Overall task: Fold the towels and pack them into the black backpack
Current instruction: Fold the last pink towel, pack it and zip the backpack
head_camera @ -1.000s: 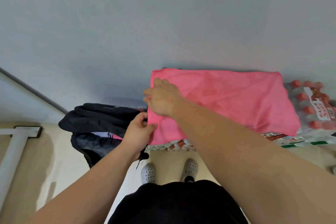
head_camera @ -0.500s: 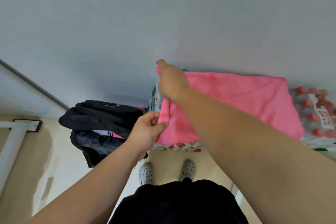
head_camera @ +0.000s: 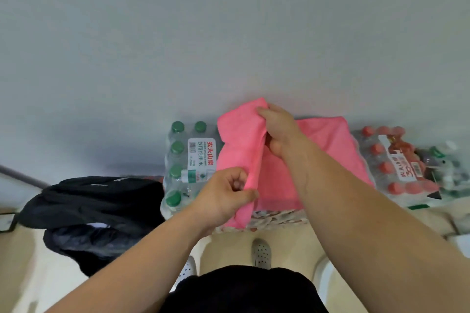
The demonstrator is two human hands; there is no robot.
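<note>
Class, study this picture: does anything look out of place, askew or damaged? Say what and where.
Nothing is spilled or damaged. One oddity: the pink towel lies across shrink-wrapped packs of bottled water, used as a folding surface. The black backpack slumps open on the floor, left.

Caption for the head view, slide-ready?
Left hand and right hand fold a pink towel atop bottled-water packs, black backpack to their left.

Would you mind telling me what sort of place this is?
Probably a storeroom or spare indoor corner: wrapped packs of water bottles sit against a bare wall, a pink towel lies over them, a black backpack beside.
</note>
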